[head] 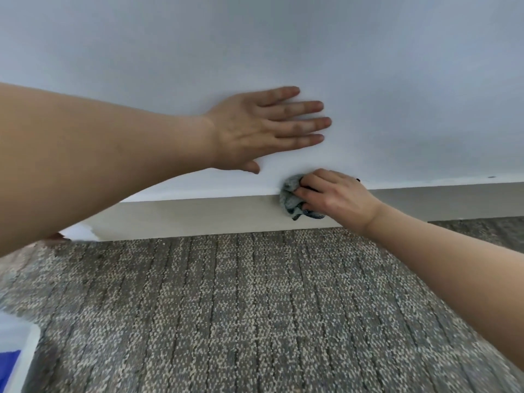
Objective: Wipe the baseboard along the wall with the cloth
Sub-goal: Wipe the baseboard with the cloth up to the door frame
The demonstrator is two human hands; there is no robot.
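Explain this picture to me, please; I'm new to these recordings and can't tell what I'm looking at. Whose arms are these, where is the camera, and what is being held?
There is no machine here. The two bare arms belong to a person, and the single camera sits on their head, looking forward and down, so you see roughly what they see.

The left hand lies flat on the pale wall with its fingers straight and holds nothing. The right hand grips a bunched grey cloth and presses it against the cream baseboard, the strip along the foot of the wall.

Below is a speckled grey carpet. In the lower left corner a white and blue object is cut off by the frame; I cannot tell what it is.
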